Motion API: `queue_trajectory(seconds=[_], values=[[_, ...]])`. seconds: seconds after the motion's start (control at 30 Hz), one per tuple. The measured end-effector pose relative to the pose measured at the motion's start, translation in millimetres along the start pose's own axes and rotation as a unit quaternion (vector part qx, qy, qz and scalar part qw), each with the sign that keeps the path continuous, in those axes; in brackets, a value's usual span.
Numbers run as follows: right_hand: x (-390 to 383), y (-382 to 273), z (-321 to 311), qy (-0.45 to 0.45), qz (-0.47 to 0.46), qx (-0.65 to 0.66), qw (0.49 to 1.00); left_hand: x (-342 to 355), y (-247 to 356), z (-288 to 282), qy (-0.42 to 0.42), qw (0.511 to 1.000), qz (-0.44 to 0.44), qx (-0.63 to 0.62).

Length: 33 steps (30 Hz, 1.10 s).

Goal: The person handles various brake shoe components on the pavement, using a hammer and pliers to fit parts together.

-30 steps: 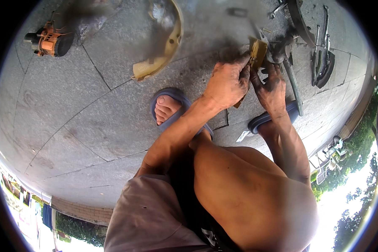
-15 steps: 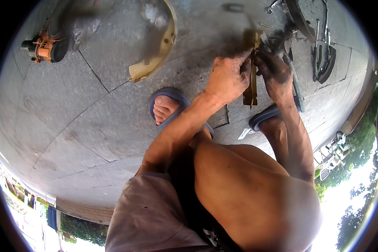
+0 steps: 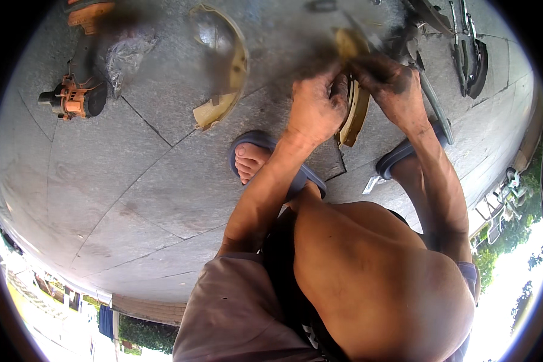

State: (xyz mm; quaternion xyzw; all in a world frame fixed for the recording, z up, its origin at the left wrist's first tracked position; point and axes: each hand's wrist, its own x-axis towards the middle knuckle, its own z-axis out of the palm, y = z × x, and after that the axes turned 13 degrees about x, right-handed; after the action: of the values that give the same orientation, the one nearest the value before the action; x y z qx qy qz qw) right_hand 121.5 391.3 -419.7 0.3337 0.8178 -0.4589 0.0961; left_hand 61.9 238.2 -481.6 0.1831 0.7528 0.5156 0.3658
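Note:
Above the floor between my feet, a curved yellow-brown brake shoe (image 3: 357, 114) is gripped by both hands. My left hand (image 3: 321, 107) closes on its left side, thumb bent inward. My right hand (image 3: 391, 89), blackened with grime, has its fingers pressed to the shoe near its upper part. A blur covers the fingertips and the shoe's top end, so any small part there cannot be made out. To the left, a second curved yellowish brake shoe (image 3: 216, 111) lies on the paving.
An orange and black motor-like part (image 3: 72, 99) lies far left, beside clear plastic wrapping (image 3: 127, 57). Dark curved shoes (image 3: 478, 69) and metal tools (image 3: 458, 48) are at the far right. A grey bar (image 3: 431, 99) lies by my right sandal (image 3: 398, 158).
The brake shoe has turned from edge-on, so its curved side shows more. Both hands stay on it. The whole view has shifted, with floor things sitting lower and further right.

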Motion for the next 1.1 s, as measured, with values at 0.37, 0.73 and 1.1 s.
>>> queue_trajectory(seconds=[0.37,0.73,1.1], values=[[4.4,-5.4,-15.3,-0.048,0.020,-0.021,0.998,-6.3,16.8,-5.7,0.006,0.997,0.032,0.066],[7.3,-13.4,-15.9,-0.040,-0.081,-0.079,0.993,-8.4,22.5,-3.3,0.030,0.995,0.053,0.075],[10.4,-19.2,-9.5,-0.028,-0.043,-0.068,0.996,6.4,-4.2,3.5,0.028,0.999,0.013,-0.045]])
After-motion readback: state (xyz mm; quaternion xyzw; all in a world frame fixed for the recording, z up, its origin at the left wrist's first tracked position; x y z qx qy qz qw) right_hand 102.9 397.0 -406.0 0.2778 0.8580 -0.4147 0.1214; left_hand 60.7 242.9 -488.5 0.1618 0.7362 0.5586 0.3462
